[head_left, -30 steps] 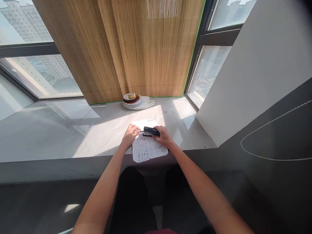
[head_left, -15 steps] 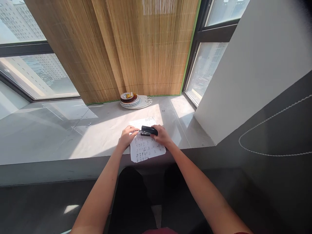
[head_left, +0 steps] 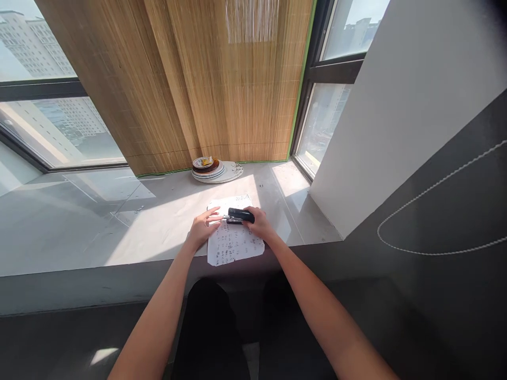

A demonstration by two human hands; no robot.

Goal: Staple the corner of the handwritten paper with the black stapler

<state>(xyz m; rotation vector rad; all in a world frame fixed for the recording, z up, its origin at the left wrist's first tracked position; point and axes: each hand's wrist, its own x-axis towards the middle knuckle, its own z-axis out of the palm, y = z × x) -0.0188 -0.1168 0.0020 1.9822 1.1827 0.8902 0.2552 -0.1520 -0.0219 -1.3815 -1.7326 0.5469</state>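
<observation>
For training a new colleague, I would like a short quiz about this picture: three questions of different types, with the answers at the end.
1. Multiple choice: which hand is wrapped around one end of the black stapler?
A) left hand
B) right hand
C) neither
2. True or false: the stack of plates stands nearer to the bamboo blind than to the front edge of the ledge.
3. Short answer: where does the near end of the handwritten sheet lie?

Key:
1. B
2. True
3. It juts out past the ledge's front edge.
</observation>
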